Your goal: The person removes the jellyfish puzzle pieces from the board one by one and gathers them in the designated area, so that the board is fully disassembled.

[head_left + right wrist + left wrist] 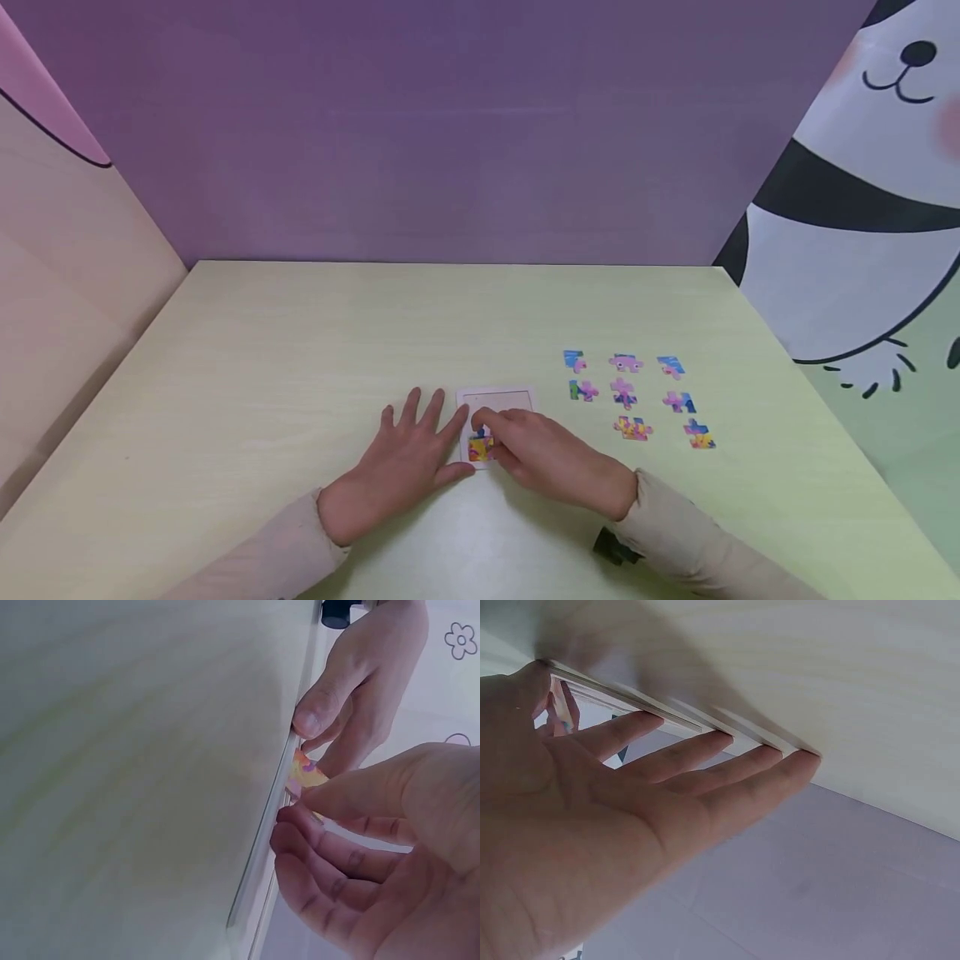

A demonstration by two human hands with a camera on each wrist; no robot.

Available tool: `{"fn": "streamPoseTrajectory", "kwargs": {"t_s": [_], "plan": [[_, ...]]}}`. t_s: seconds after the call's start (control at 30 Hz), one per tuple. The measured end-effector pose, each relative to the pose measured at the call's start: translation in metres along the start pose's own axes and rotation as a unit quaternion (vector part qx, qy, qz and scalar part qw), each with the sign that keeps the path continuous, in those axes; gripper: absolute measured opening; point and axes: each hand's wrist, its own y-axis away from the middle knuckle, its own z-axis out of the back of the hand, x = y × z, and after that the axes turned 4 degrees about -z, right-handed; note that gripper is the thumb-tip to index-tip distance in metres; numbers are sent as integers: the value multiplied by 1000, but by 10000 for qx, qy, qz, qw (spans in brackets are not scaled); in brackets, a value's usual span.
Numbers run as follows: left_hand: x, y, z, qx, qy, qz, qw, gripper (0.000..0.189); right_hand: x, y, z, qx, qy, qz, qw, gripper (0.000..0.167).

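A small white puzzle frame (495, 390) lies flat on the table between the two hands. My left hand (408, 458) rests with its fingers spread; its index fingertip and thumb touch the frame's left side. In the left wrist view the straight fingers (735, 780) reach down to the tabletop. My right hand (551, 454) pinches a yellow-and-blue jigsaw piece (480, 448) between thumb and fingers, in the lower left corner of the frame. The right wrist view shows the piece (306, 772) tilted at the frame edge, partly hidden by the thumb.
Several loose jigsaw pieces (623, 392) lie in rough rows to the right of the frame. A dark object (615, 547) shows beside the right sleeve. Behind the table (337, 325) stands a purple wall (450, 133); a panda picture (862, 275) covers the right side.
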Motion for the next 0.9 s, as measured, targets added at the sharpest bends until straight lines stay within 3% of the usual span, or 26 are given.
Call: {"fn": "streamPoseTrajectory", "kwargs": {"t_s": [0.17, 0.5, 0.9], "plan": [[0, 1, 1, -82, -19, -24, 10000, 71, -1, -2, -1, 113, -376, 27, 9992, 24], [0, 1, 0, -105, -103, -43, 9999, 72, -2, -3, 3, -61, -268, -172, 9995, 23], [0, 2, 0, -319, -47, -147, 9994, 70, -6, 6, 12, -278, -504, -172, 9982, 14]]}}
